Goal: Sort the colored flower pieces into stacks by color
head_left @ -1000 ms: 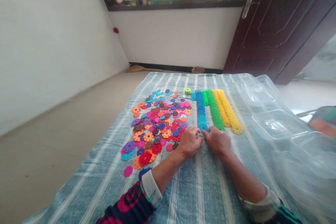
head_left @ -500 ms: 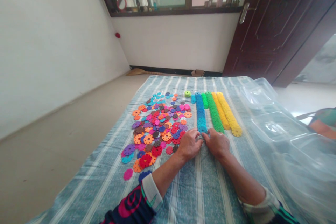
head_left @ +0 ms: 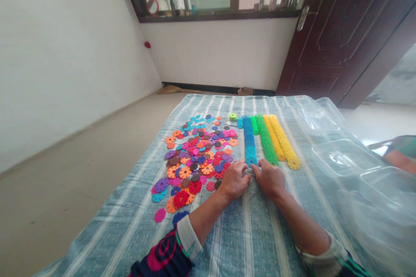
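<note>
My left hand [head_left: 234, 179] and my right hand [head_left: 271, 178] meet at the near end of a long blue row of toothed plastic discs [head_left: 249, 140] lying on a striped blue cloth [head_left: 247, 233]. Both hands have their fingers curled and pinched together at that end; what they pinch is hidden between the fingertips. Beside the blue row lie a green row [head_left: 266, 140] and two yellow rows [head_left: 282, 142]. Left of my left hand spreads a loose heap of coloured discs [head_left: 195, 160] in orange, red, purple, pink and blue.
A clear plastic container [head_left: 344, 156] under clear film sits at the right edge of the cloth. A small green disc stack [head_left: 232, 117] lies at the far end. Another person's arm [head_left: 401, 156] shows at far right. A dark wooden door [head_left: 341, 30] stands behind.
Both hands stay at the near end of the blue row with only slight finger movement. The camera has tilted a little, shifting the scene downward.
</note>
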Demonstrator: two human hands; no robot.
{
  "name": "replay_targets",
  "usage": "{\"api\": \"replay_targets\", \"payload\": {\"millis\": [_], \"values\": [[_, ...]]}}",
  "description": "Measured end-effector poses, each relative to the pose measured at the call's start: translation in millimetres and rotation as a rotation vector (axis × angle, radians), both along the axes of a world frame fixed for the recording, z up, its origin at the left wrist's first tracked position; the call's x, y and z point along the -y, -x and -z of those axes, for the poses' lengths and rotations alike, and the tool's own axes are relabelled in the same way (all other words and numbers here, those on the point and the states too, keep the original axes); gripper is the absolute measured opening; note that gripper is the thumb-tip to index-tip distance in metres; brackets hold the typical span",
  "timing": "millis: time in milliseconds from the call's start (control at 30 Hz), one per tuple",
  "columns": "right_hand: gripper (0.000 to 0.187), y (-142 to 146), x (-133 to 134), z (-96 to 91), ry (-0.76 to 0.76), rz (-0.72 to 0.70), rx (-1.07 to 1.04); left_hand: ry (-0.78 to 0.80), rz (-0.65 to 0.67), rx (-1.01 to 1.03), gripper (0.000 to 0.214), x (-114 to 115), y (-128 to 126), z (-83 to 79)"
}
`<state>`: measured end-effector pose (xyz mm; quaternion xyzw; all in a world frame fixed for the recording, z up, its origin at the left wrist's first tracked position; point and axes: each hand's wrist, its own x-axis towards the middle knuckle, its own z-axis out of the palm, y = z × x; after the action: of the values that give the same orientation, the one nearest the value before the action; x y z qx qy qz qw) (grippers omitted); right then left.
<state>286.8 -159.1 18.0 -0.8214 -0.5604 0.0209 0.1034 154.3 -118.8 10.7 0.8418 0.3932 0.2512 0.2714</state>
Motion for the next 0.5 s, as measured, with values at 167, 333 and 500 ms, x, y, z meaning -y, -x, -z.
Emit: {"api": "replay_targets", "payload": {"millis": [167, 333, 500], "values": [[0.024, 4.6, 2.7, 11.4, -0.157, -0.144, 0.028, 0.003, 0.015, 0.063, 0.005, 0.3, 1.6, 1.9], [0.034, 7.9, 5.7, 22.6, -0.293, -0.295, -0.018, 0.025, 0.024, 0.097, 0.010, -0.2, 4.2, 7.0], [0.037, 7.6, 7.0, 28.8, -0.291, -0.348, -0.085, 0.029, 0.034, 0.110, 0.015, 0.5, 7.9, 12.7]]}}
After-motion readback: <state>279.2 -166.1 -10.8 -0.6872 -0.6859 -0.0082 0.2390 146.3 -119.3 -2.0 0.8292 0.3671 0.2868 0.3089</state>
